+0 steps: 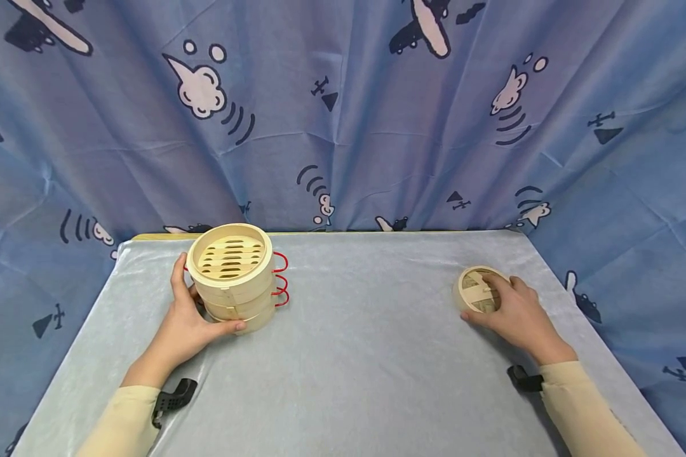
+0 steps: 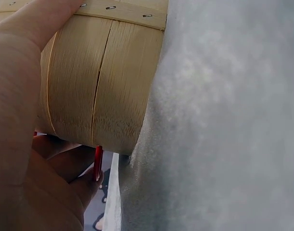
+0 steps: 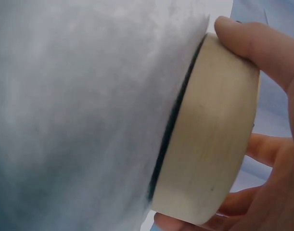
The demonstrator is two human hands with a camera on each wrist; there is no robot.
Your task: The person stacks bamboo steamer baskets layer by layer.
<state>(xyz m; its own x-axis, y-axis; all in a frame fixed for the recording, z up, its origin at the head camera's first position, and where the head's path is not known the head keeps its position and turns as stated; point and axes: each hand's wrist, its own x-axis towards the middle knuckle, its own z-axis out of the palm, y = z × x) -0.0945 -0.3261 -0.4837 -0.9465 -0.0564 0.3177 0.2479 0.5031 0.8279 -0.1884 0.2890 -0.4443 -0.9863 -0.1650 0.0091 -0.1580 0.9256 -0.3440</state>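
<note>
On the left of the table, a stack of bamboo steamer baskets (image 1: 234, 294) stands upright, its slatted rack showing in the top tier. My left hand (image 1: 185, 330) grips it low down, thumb across the front and fingers round the left and back. Red loop handles (image 1: 282, 282) stick out on its right side; another red handle (image 2: 97, 163) shows by my fingers in the left wrist view. Over at the right, my right hand (image 1: 514, 314) holds a small round bamboo steamer lid (image 3: 207, 130) by its rim. A dark shadow line runs between the lid's lower edge and the cloth.
A pale grey cloth (image 1: 354, 355) covers the table. Behind it and along both sides hangs a blue patterned curtain (image 1: 343, 127). The table's back edge lies just behind the stack. Each wrist wears a black strap device (image 1: 174, 397).
</note>
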